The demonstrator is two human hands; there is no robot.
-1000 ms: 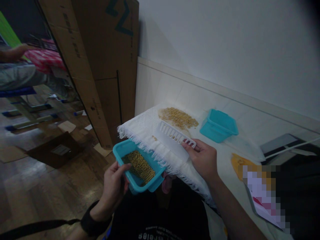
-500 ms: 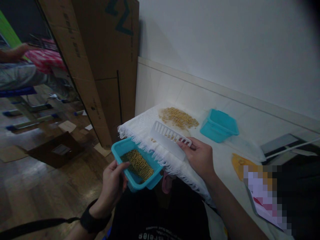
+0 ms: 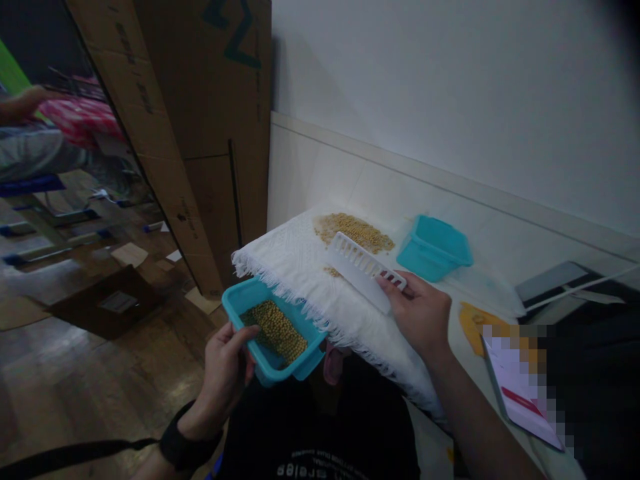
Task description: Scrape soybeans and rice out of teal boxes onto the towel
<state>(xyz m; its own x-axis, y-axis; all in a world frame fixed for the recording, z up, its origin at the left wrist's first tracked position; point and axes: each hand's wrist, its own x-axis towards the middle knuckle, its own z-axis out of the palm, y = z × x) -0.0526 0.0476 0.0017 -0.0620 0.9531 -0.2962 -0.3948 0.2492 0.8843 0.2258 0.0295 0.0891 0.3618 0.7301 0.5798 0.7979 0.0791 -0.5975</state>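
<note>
My left hand (image 3: 225, 373) grips the near corner of a teal plastic tub (image 3: 267, 330) holding greenish-yellow beans (image 3: 277, 329), held just below the table's edge. My right hand (image 3: 420, 310) is closed on a white slotted scraper (image 3: 363, 268) that rests tilted on a white fringed cloth (image 3: 300, 267) spread over the table. A pile of yellow beans (image 3: 353, 230) lies on the cloth just beyond the scraper, with a few beans (image 3: 331, 271) right under its edge.
A second teal tub (image 3: 433, 248) sits on the table behind the scraper. A yellow item (image 3: 473, 320), papers (image 3: 520, 393) and a dark tablet (image 3: 550, 283) lie to the right. Tall cardboard boxes (image 3: 200, 120) stand left of the table. Another person's arm (image 3: 25, 107) shows far left.
My right hand has moved the scraper back away from the cloth's fringe toward the bean pile. The tub in my left hand has stayed nearly in place.
</note>
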